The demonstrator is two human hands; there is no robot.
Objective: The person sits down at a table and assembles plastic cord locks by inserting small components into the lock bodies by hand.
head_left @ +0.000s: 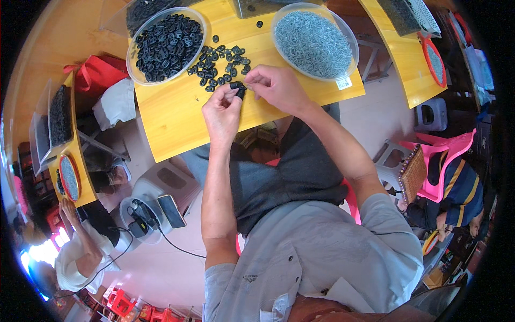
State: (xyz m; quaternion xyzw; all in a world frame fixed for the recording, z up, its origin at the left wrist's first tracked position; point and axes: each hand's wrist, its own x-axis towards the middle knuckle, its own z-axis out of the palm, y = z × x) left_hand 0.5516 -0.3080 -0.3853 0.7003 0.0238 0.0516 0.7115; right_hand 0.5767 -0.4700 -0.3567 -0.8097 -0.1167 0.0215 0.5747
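A person sits at a yellow wooden table (182, 121) with both hands raised over its near edge. The left hand (222, 112) grasps a small black piece (240, 93) between thumb and fingers, near the middle of the table's front edge. The right hand (276, 88) is just beside it, palm turned inward, with thumb and forefinger drawn close together; whether they grip anything is too small to tell. Just beyond the hands, many loose black pieces (213, 70) lie scattered on the tabletop, most of them oval with holes. To the left of these stands a round clear bowl (203, 39) heaped with more black pieces (166, 47). To the right, well apart from it, a second clear bowl (352, 43) is filled with thin grey metal pins (311, 40), and a small white label (344, 83) shows at its near side. Down to the left, beside a grey stool (166, 180), a clear tub (126, 205) holds black plugs and cords (140, 217), with a dark phone (171, 211) at its right. Farther left, a co-worker in a white top (75, 260) reaches an arm toward another yellow table.
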